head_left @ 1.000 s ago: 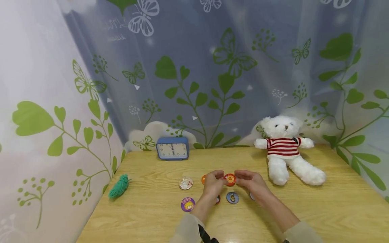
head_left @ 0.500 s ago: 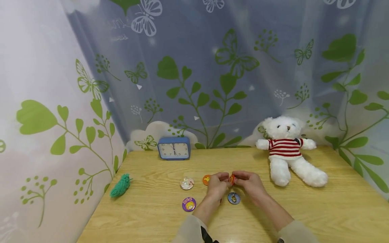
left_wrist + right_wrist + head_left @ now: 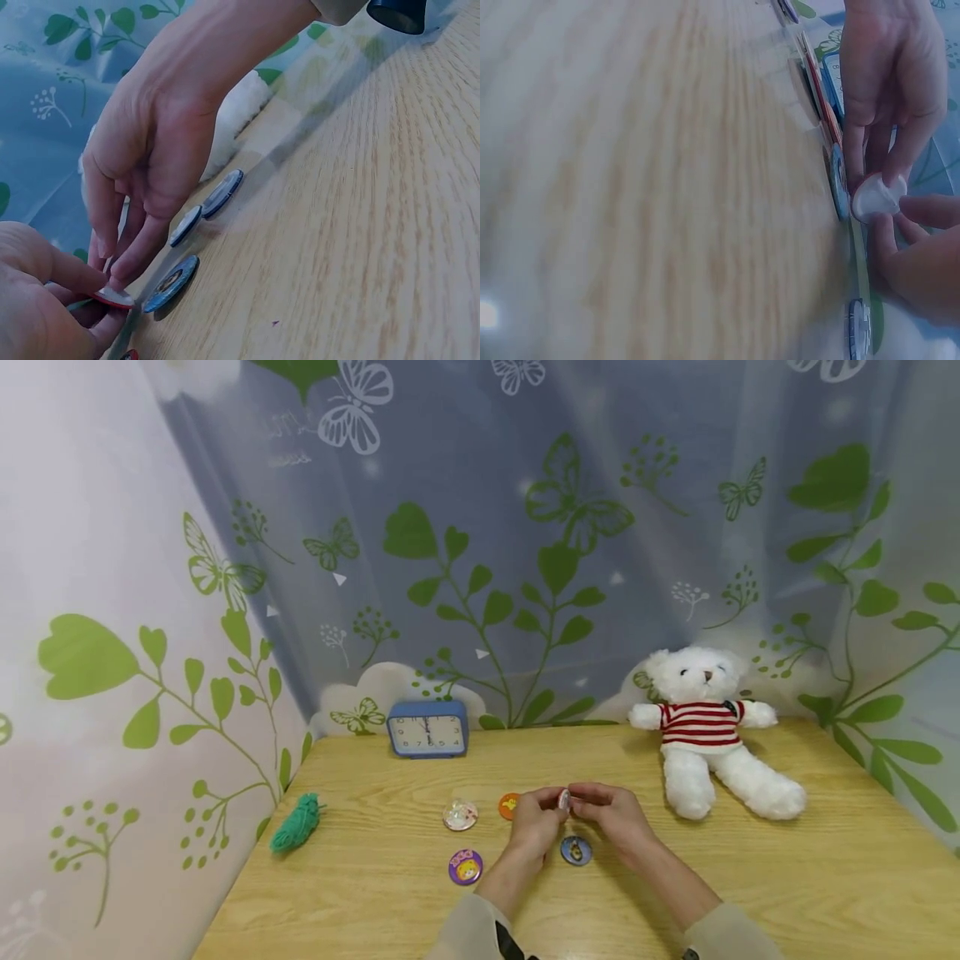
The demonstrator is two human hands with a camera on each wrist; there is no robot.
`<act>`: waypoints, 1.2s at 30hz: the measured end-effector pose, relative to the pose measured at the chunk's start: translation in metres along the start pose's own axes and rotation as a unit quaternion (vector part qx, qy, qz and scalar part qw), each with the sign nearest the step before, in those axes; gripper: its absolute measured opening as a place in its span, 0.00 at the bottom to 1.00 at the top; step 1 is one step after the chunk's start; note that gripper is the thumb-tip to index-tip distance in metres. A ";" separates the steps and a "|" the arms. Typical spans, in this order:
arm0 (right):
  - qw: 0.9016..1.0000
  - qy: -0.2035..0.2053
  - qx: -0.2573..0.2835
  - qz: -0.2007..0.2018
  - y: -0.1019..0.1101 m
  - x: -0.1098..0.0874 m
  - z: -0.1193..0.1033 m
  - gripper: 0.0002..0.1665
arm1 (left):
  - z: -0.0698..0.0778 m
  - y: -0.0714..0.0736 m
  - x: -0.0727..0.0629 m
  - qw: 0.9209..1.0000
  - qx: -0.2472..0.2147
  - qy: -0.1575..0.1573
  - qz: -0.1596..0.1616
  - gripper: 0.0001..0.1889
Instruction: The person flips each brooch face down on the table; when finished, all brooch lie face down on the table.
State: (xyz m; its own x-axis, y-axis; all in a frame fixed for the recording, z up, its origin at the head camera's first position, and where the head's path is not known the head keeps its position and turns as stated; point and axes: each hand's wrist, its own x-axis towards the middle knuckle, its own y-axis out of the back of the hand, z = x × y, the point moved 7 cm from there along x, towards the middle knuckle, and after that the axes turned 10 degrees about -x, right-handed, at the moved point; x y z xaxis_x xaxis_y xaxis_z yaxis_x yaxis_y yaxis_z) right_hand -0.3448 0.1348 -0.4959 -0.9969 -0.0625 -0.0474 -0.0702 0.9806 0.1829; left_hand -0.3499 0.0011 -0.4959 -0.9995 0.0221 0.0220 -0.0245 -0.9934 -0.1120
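Note:
Above the middle of the table, both hands hold a round button badge (image 3: 877,196), tilted up on edge. Its rim is red and its pale back shows in both wrist views. My left hand (image 3: 535,822) pinches one side, the thumb across the back in the left wrist view. Thumb and fingers of my right hand (image 3: 617,817) pinch the opposite edge. A blue badge (image 3: 576,851) lies flat just below the hands. Left of them are an orange badge (image 3: 508,806), partly covered by the left hand, a pale glittery badge (image 3: 460,815) and a purple bear badge (image 3: 466,867).
Further badges (image 3: 223,193) lie under the right arm, hidden from the head view. A blue clock (image 3: 427,729) stands at the table's back. Green yarn (image 3: 297,823) lies at the left edge, and a white teddy bear (image 3: 701,727) in a striped shirt sits back right.
The red badge was face-up between the hands; it has been turned, edge-on and then with its pale back showing. The right hand has come in closer to the left.

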 end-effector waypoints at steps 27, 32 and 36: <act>0.998 0.004 0.004 0.059 0.011 0.002 -0.002 0.20 | 0.000 0.009 0.003 0.995 -0.090 0.016 0.027 0.17; 0.997 -0.001 0.006 0.071 0.012 0.004 -0.001 0.19 | -0.003 0.009 0.004 0.990 -0.134 0.025 0.023 0.18; 0.996 -0.009 0.001 0.087 0.014 0.004 0.000 0.20 | -0.003 0.009 0.005 0.990 -0.135 0.021 0.021 0.19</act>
State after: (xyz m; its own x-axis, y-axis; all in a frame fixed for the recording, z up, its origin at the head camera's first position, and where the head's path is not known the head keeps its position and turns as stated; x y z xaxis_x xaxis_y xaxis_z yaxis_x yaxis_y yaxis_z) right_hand -0.3495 0.1486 -0.4934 -0.9932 0.1116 -0.0324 0.1037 0.9767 0.1878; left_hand -0.3555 -0.0073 -0.4993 -0.9995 -0.0075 -0.0291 0.0178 -0.9271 -0.3744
